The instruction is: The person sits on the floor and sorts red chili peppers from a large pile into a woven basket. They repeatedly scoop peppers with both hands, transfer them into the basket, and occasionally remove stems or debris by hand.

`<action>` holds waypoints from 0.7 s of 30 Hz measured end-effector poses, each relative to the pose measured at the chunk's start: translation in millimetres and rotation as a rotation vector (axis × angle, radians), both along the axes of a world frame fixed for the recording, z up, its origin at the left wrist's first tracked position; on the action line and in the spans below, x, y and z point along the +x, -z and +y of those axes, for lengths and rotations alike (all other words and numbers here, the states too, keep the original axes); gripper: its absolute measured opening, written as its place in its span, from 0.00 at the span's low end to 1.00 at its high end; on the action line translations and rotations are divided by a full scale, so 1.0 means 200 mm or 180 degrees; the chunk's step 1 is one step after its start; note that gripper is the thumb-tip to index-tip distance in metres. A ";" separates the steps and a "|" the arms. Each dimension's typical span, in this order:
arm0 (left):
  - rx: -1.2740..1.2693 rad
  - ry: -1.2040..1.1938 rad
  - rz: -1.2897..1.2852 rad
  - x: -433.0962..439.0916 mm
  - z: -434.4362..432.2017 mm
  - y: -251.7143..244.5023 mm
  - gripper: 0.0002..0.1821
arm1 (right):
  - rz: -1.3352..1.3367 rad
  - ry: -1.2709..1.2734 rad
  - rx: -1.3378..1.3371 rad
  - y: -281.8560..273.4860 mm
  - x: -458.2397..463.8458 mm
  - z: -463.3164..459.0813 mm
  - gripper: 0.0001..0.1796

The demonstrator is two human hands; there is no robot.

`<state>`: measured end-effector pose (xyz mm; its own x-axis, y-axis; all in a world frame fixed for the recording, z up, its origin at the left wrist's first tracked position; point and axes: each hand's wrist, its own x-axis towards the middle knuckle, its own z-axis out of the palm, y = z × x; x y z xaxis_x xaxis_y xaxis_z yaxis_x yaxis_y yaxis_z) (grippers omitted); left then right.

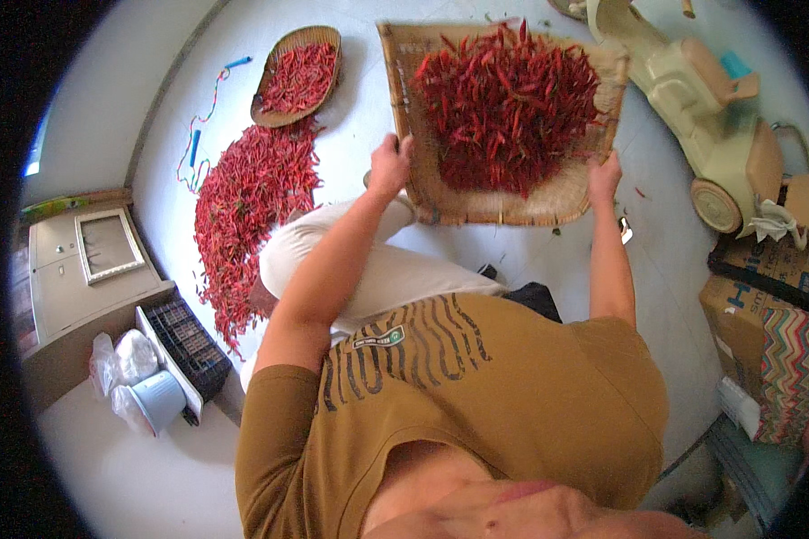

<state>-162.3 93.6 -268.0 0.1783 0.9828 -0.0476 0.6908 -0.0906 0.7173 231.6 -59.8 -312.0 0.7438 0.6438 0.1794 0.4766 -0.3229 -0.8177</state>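
Observation:
Both hands grip a woven bamboo winnowing tray (438, 202) by its opposite side rims, above the floor. My left hand (391, 162) closes on the rim at the picture's left, my right hand (605, 176) on the rim at the right. A large heap of red chili peppers (512, 108) fills the tray's middle and looks slightly blurred. Beyond my left hand, a long pile of red chilies (249, 202) lies on the floor. At its far end sits a smaller oval woven basket (270, 119) with more red chilies (300, 77) inside.
A skipping rope (194, 148) with blue handles lies left of the pile. A pale green ride-on toy scooter (694, 101) stands at the right, above cardboard boxes (735, 323). A white cabinet (61, 296), a black crate (185, 343) and a light blue bucket (158, 401) are at the left.

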 end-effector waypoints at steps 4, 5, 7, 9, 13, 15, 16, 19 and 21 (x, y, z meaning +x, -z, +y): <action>-0.0334 0.0161 0.0151 0.02 0.06 0.13 0.24 | 0.0213 0.0108 -0.0500 0.10 -0.03 -0.05 0.14; -0.0364 0.0157 0.0160 0.01 0.03 0.17 0.25 | 0.0022 -0.0016 -0.0328 0.11 -0.03 -0.09 0.15; -0.0289 0.0134 0.0202 -0.04 0.06 0.21 0.27 | 0.0132 -0.0022 -0.0309 0.07 -0.08 -0.07 0.16; -0.0209 -0.0001 0.0231 -0.08 0.08 0.22 0.26 | -0.0007 -0.0021 -0.0269 -0.02 -0.11 -0.04 0.17; -0.0191 -0.0262 -0.0749 -0.08 0.05 0.07 0.23 | -0.0302 0.0079 -0.0077 -0.35 -0.16 -0.01 0.18; -0.0131 -0.0195 -0.0554 -0.09 0.05 0.10 0.22 | -0.0296 -0.0176 0.0359 -0.31 -0.12 0.01 0.18; -0.0170 -0.0134 -0.0233 -0.04 0.06 0.09 0.22 | -0.0395 -0.0145 0.0188 -0.16 -0.07 -0.01 0.18; -0.0397 -0.0011 0.0221 -0.03 0.02 0.11 0.23 | -0.0314 -0.0073 -0.0247 0.07 -0.05 -0.02 0.17; -0.0400 0.0023 0.0452 -0.06 0.04 0.13 0.23 | 0.0282 -0.0008 -0.0441 0.10 -0.11 -0.03 0.17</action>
<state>-174.1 101.0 -294.1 0.1680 0.9663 -0.1951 0.7856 -0.0117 0.6186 209.7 -66.5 -332.6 0.7512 0.6597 0.0225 0.4055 -0.4343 -0.8044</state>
